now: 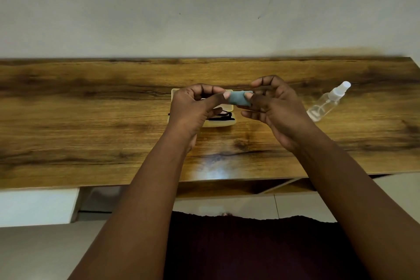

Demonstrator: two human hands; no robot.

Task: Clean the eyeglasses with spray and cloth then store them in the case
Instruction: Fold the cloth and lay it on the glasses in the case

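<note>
A small grey-blue cloth [238, 98] is folded into a narrow strip and held above the table. My left hand [195, 109] pinches its left end and my right hand [270, 107] pinches its right end. Below and behind my left hand lies an open pale yellow case [223, 122]. Black-framed eyeglasses [221, 118] lie inside it, partly hidden by my left hand. A clear spray bottle [327, 103] with a white cap lies on its side at the right of the table.
The wooden table [91, 120] stands against a plain white wall [204, 7]. Its front edge runs across the view, with an open shelf [238, 186] beneath. A white block [38, 207] sits lower left on the pale floor.
</note>
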